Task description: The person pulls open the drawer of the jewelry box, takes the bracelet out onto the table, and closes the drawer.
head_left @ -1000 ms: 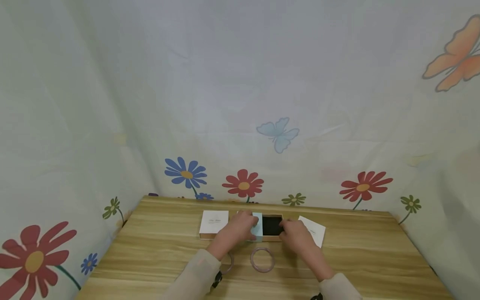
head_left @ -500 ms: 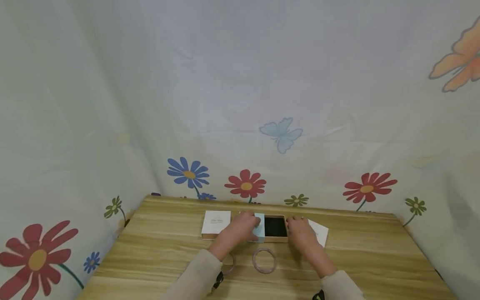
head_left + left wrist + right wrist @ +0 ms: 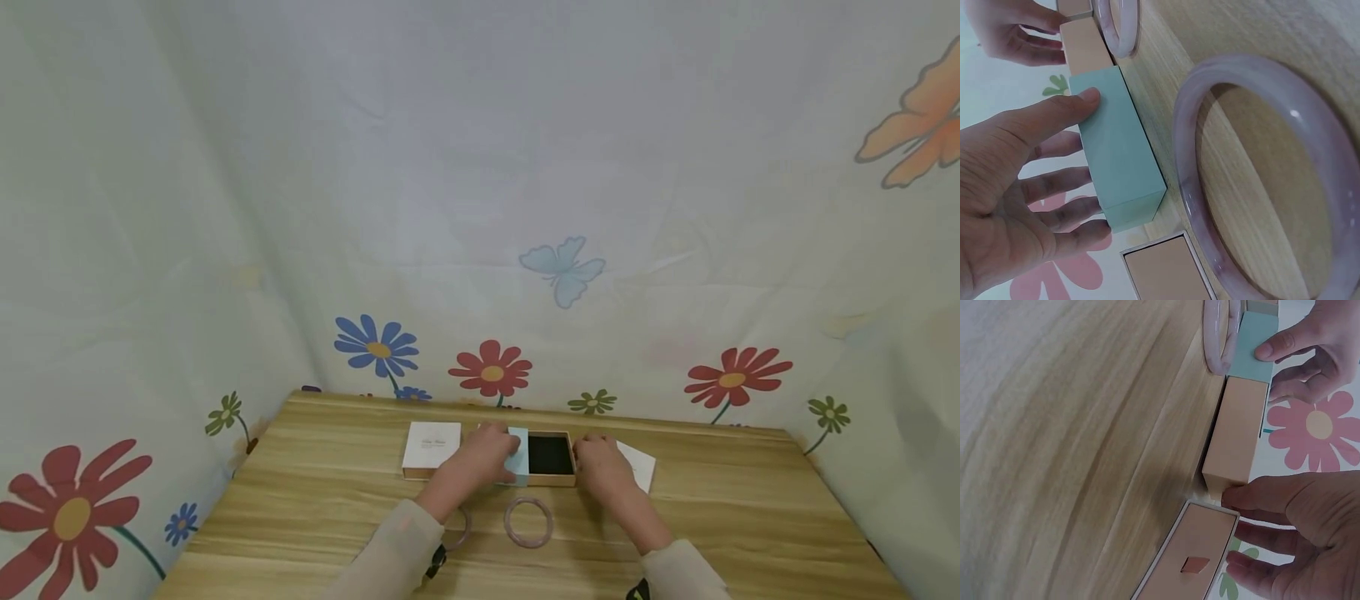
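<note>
A slim gift box lies on the table, its peach drawer (image 3: 1235, 425) with black lining (image 3: 550, 455) slid partly out to the right of a light blue sleeve (image 3: 1119, 144). My left hand (image 3: 480, 458) grips the sleeve, thumb on the front side and the other fingers along the back. At the drawer's outer end is my right hand (image 3: 607, 475), thumb (image 3: 1241, 495) against the corner and the index finger behind it; what exactly they pinch is hidden. A pale purple bangle (image 3: 510, 533) lies in front of the box. A second bangle (image 3: 1188, 169) is partly behind my left forearm.
A white-topped box (image 3: 429, 446) stands to the left of the gift box. Another white-topped box (image 3: 639, 468) lies at an angle on the right, partly behind my right hand; its peach side has a small pull tab (image 3: 1195, 565). A flowered cloth (image 3: 450, 167) hangs behind the wooden table (image 3: 735, 517).
Between one second and half a second ago, my right hand shifted a little right and slightly more of the drawer came out. My left hand stays on the sleeve. Since then both hands have hardly moved.
</note>
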The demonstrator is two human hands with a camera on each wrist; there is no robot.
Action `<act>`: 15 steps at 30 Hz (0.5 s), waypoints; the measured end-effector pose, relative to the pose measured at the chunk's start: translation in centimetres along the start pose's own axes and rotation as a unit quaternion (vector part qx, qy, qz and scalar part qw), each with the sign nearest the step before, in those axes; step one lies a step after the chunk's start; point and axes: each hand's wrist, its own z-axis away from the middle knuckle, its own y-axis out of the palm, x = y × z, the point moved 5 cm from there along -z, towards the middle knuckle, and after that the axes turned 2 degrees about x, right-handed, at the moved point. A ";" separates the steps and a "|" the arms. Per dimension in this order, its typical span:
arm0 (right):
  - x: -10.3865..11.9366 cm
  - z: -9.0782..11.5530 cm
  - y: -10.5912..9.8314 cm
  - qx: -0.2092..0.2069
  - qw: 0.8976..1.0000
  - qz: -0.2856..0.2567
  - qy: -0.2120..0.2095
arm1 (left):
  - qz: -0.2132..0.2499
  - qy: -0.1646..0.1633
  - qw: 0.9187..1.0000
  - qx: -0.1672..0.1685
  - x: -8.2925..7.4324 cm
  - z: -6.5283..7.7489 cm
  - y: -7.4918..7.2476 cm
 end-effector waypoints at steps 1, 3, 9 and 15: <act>0.0 0.0 0.0 -0.002 1.000 0.001 -0.005 | 0.000 -0.001 1.000 0.001 0.0 0.0 0.0; 0.0 0.0 0.1 -0.011 1.000 0.002 -0.015 | -0.002 -0.002 1.000 0.002 0.0 0.0 0.0; -0.2 -0.2 0.5 -0.037 0.998 0.009 -0.051 | 0.000 -0.006 1.000 0.008 -0.2 0.1 -0.1; -0.3 -0.5 0.6 -0.038 0.997 0.013 -0.060 | 0.006 -0.008 1.000 0.008 -0.2 0.0 -0.1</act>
